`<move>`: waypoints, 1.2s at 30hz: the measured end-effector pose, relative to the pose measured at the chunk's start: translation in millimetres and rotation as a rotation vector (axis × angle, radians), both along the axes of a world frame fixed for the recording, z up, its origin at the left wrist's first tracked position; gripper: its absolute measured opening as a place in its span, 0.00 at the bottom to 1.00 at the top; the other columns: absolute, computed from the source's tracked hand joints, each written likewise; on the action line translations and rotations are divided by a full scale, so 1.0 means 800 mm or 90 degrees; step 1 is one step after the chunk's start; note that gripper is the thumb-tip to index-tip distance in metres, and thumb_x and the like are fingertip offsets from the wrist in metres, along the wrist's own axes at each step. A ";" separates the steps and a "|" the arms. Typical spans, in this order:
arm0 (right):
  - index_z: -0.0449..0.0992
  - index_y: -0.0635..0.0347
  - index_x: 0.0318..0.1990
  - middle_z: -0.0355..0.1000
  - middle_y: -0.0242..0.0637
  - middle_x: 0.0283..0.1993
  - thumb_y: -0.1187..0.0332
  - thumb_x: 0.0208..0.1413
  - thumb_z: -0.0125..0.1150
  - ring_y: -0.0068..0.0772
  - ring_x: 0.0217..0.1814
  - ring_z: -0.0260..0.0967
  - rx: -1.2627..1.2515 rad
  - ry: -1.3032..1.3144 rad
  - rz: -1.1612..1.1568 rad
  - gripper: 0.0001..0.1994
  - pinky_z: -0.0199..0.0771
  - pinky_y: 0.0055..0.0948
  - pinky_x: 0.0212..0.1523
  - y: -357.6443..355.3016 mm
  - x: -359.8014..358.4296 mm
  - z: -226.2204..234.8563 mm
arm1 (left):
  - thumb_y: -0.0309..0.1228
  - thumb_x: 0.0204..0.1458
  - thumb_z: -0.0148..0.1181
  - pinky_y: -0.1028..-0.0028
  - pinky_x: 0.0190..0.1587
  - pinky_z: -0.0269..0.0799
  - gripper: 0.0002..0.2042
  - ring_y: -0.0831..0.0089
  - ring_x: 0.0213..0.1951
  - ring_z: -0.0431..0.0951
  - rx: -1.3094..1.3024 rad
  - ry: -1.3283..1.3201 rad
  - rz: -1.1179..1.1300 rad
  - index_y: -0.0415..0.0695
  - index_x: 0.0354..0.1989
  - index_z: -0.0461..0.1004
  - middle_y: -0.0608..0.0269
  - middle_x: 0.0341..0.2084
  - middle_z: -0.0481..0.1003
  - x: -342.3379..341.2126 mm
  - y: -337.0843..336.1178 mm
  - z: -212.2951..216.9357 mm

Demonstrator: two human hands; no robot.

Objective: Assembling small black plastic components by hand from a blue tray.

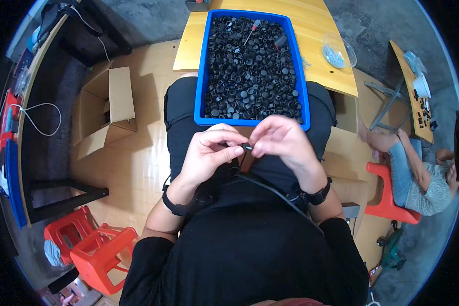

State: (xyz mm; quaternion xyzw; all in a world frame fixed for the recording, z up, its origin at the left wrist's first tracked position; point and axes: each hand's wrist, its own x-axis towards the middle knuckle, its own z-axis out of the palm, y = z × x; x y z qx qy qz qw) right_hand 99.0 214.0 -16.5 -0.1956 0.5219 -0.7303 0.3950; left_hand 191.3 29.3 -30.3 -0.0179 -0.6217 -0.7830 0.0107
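Over my lap, just off the near edge of a blue tray (199, 97), my two hands meet at a small black part (247, 147). My left hand (214, 150) pinches it between thumb and forefinger. Closed against the part's other side, my right hand (283, 143) is slightly blurred, and its fingertips partly cover the piece. Several small round black plastic caps (250, 76) fill the tray. On top of them, toward the far end, lie a screwdriver (252, 30) with a red and clear handle and a second dark tool (280, 42) with a red tip.
The tray rests partly on a yellow wooden table (321, 25). A clear round tub (335, 55) of small light-blue pieces stands on its right. An open cardboard box (104, 107) and red stools (99, 250) are at left. Another person (423, 178) sits at right beside a small table.
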 end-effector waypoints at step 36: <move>0.75 0.68 0.40 0.72 0.42 0.37 0.82 0.46 0.61 0.28 0.34 0.73 -0.006 0.444 -0.129 0.12 0.77 0.23 0.33 0.016 0.023 0.038 | 0.20 0.49 0.57 0.78 0.33 0.74 0.09 0.73 0.32 0.78 0.275 -0.001 -0.009 0.35 0.40 0.74 0.55 0.31 0.77 0.003 0.029 0.043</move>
